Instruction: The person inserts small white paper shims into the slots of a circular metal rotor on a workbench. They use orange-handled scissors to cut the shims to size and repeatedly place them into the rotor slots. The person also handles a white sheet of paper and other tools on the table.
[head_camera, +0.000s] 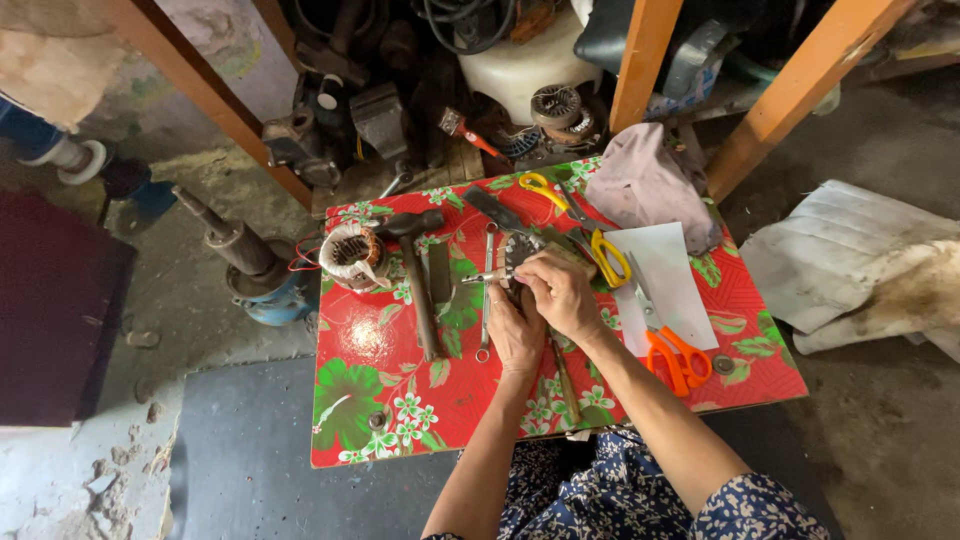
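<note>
Small metal part (520, 262) sits pinched between both hands over the middle of the red floral table (400, 400), its exact shape hidden by fingers. Left hand (514, 330) curls around it from below, grasping; right hand (560, 290) closes on it from above, fingertips pressed to it. A wooden-handled tool (565, 380) lies under the wrists. Just left, a spanner (486, 300) and a hammer (418, 280) lie on the cloth. To the right, orange scissors (675, 350) rest on white paper (665, 280). Beyond the hands lie yellow-handled scissors (605, 255); at the far left corner stands a wound motor coil (352, 255), and a grey cloth (645, 185) is heaped at the far edge.
</note>
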